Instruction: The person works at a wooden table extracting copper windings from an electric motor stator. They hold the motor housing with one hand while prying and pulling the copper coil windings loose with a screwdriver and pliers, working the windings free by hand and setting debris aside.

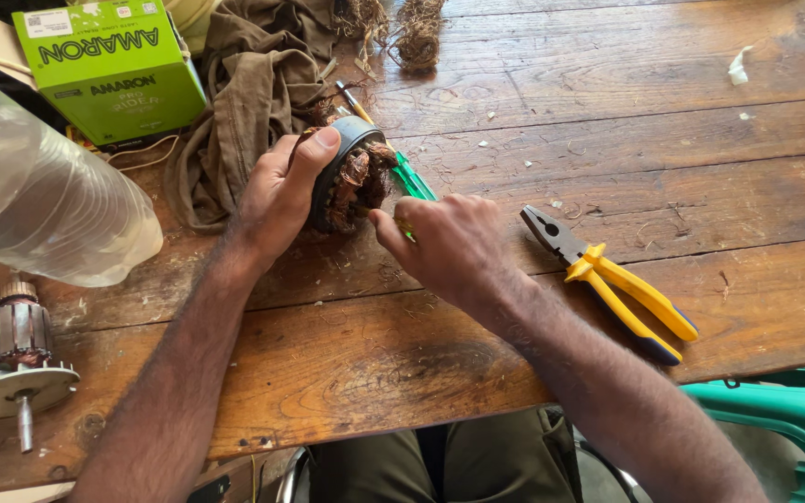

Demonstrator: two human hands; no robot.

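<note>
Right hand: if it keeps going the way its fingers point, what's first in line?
The right hand points up-left, fingers already at the copper-wound stator that the left hand grips. Nothing lies between; behind the stator is the brown cloth, though depth is unclear.

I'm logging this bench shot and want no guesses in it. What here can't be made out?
- Motor stator, head view: its far side and base are hidden by the left hand.
- Green-handled screwdriver: its tip is hidden behind the stator and the right hand.
- Clear plastic bottle: cut off by the left edge.
- Green chair: cut off at the lower right corner.
- Armature: partly cut by the left edge.
</note>
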